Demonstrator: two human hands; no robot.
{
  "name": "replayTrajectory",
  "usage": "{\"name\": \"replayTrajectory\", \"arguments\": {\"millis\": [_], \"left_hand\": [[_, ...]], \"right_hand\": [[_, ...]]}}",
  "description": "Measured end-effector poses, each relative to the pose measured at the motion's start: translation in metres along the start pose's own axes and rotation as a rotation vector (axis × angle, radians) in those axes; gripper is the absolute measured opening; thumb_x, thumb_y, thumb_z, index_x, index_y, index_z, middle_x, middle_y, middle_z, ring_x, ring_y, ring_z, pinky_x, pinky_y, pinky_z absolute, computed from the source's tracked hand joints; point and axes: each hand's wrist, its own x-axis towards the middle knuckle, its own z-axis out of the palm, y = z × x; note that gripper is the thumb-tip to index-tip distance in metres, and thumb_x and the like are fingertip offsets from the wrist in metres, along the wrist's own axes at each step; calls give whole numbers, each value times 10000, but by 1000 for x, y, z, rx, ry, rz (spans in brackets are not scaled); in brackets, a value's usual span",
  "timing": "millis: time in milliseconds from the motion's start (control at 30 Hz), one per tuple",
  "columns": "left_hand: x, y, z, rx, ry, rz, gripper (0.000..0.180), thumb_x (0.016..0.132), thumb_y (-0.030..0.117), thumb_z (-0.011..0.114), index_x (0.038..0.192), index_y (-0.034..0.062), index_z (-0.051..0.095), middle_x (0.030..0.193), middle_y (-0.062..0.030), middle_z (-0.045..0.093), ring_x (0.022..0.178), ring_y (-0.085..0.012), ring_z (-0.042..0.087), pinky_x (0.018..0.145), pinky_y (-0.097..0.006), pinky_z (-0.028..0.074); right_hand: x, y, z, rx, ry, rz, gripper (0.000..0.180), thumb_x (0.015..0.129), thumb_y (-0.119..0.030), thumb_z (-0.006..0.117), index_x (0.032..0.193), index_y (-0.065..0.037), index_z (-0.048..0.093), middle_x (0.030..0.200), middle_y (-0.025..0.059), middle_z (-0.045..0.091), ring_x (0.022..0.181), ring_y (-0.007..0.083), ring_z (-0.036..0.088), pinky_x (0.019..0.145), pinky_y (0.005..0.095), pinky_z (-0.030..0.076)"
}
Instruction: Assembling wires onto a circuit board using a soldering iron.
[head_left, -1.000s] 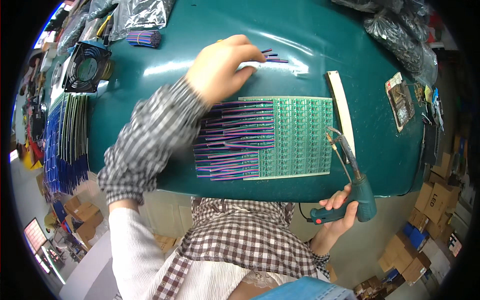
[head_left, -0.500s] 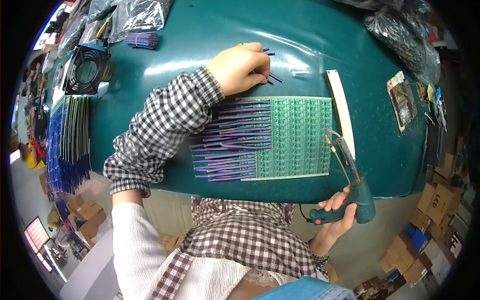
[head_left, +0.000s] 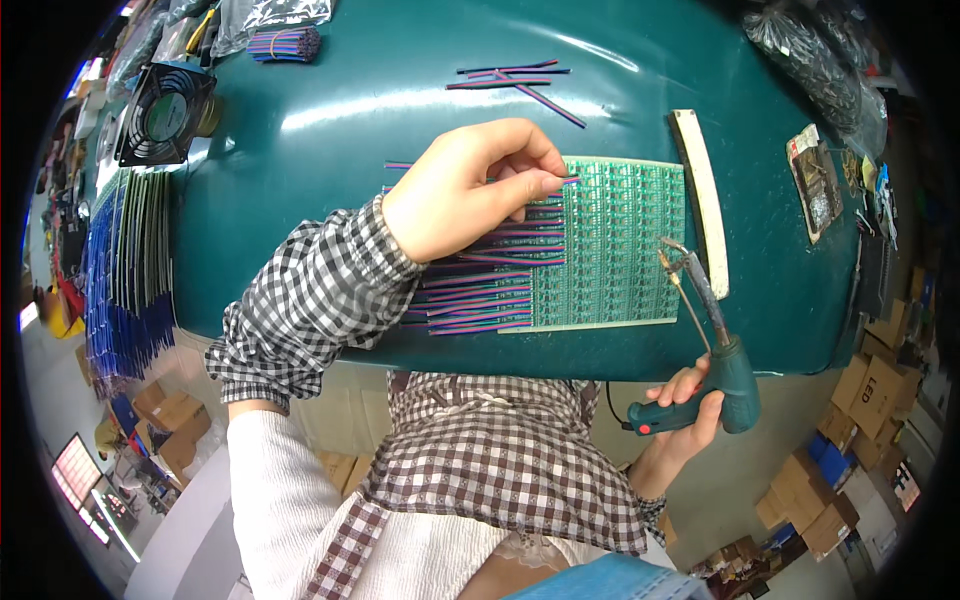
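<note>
My left hand [head_left: 470,195] pinches a short multi-coloured ribbon wire [head_left: 571,181] between thumb and forefinger. The wire's end lies over the top left part of a green circuit board panel [head_left: 625,250]. Rows of similar wires [head_left: 480,300] stick out from the panel's left side, partly covered by this hand. At the panel's lower right, my right hand [head_left: 682,440] grips the handle of a dark green soldering gun [head_left: 738,395]. Its bent tip points up over the panel's right edge. Several loose wires [head_left: 505,84] lie on the green table mat beyond my left hand.
A pale strip [head_left: 702,205] lies right of the panel. Wired boards [head_left: 135,270] stand stacked at the left, below a black fan [head_left: 165,115]. A tied wire bundle [head_left: 284,45] is at the far left, plastic bags [head_left: 820,75] at the far right.
My left hand has come nearer from the loose wires to the panel's upper edge, now with a wire pinched in it. The soldering gun stays in my right hand, nearly unmoved.
</note>
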Motion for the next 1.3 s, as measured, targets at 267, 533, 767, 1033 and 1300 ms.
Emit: {"name": "replayTrajectory", "arguments": {"millis": [267, 533, 767, 1033, 1300], "left_hand": [[-30, -12, 22, 760, 167, 716, 248, 724, -36, 675, 970, -6, 669, 862, -106, 607, 793, -236, 629, 690, -322, 527], [-38, -53, 60, 1122, 133, 795, 401, 690, 84, 629, 1067, -50, 640, 955, -100, 567, 842, -219, 597, 692, -316, 528], [-42, -57, 62, 1122, 188, 815, 383, 665, 77, 649, 1024, -56, 662, 962, -107, 588, 842, -215, 607, 691, -306, 533], [-40, -63, 66, 1098, 252, 864, 372, 646, 69, 645, 995, -54, 672, 944, -103, 590, 805, -208, 604, 665, -288, 530], [-36, -66, 64, 1120, 263, 885, 321, 677, 123, 618, 960, -23, 656, 902, -64, 546, 806, -178, 573, 616, -254, 483]], "right_hand": [[-4, -1, -1, -85, 11, 2, 533, 961, -406, 530, 1206, 60, 447, 743, 58, 511, 621, 141, 544, 599, 338, 588], [-15, -2, 0, -48, -3, 37, 539, 957, -411, 536, 1205, 60, 446, 790, 73, 535, 637, 166, 561, 616, 344, 589], [-23, -1, 6, -128, 56, 38, 569, 919, -356, 599, 1211, 115, 470, 960, 210, 635, 867, 323, 683, 637, 381, 631], [-32, -3, 11, -209, 46, 89, 606, 883, -356, 659, 1212, 122, 484, 953, 197, 633, 869, 315, 683, 661, 388, 628], [-38, 0, 19, -323, -46, 91, 561, 900, -294, 621, 1228, 129, 454, 894, 161, 608, 792, 279, 654, 698, 397, 605]]}}
